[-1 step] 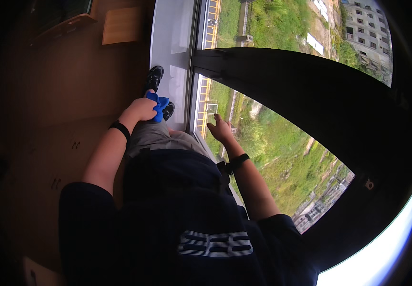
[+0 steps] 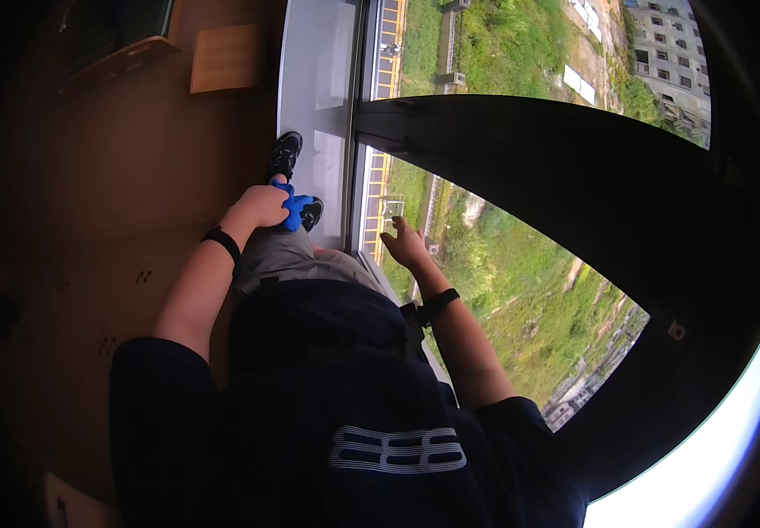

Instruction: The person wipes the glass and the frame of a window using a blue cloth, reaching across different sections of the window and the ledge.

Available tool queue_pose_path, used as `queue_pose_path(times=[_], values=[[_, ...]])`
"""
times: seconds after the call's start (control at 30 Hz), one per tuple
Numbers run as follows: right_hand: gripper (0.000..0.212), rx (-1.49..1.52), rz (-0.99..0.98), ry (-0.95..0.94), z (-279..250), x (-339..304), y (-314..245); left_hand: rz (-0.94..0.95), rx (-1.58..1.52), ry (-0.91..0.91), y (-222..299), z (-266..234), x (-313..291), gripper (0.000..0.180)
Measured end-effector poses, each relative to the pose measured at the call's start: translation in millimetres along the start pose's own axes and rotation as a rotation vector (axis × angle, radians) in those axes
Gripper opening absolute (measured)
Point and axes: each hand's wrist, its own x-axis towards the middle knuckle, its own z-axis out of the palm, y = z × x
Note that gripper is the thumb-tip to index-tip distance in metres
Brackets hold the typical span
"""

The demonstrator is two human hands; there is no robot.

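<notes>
My left hand is closed around a crumpled blue cloth, which hangs out past the fingers above my shoes. My right hand is held up in front of the window glass, with thumb and forefinger apart and nothing visible between them. Whether its fingertips touch the pane I cannot tell. Each wrist has a black band, the left band and the right band.
I stand on a narrow grey ledge in black shoes. A dark window frame crosses between panes; greenery and a yellow railing show outside, far below. Left of the ledge, a brown floor lies lower, with a wooden panel.
The ledge, shoes and window frame sit slightly lower in the picture. My right fingers have shifted a little; my left hand still grips the blue cloth.
</notes>
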Motion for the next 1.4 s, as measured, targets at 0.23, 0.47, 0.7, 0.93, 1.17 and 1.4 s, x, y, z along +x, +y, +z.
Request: queue_pose_path(times=[0.23,0.47,0.7,0.93,1.17,1.4], values=[[0.066,0.054,-0.035,-0.011,-9,-12,-9,0.094,-0.429,0.191,53,-60,-19,0.032],[0.085,0.520,-0.713,-0.125,-60,-65,-69,0.506,-0.161,-0.025,187,-128,-71,0.034],[0.040,0.650,-0.622,0.281,-110,-138,-75,0.748,-0.144,0.233,255,-166,-110,0.030],[0.033,0.992,-0.517,0.200,-99,-186,-6,0.814,-0.261,0.264,295,-163,-130,0.027],[0.053,1.048,-0.946,0.301,-93,-217,17,1.041,0.060,0.037,382,-168,-174,0.029],[0.075,0.973,-0.920,0.550,-83,-218,22,1.440,0.323,-0.200,425,-170,-155,0.019]])
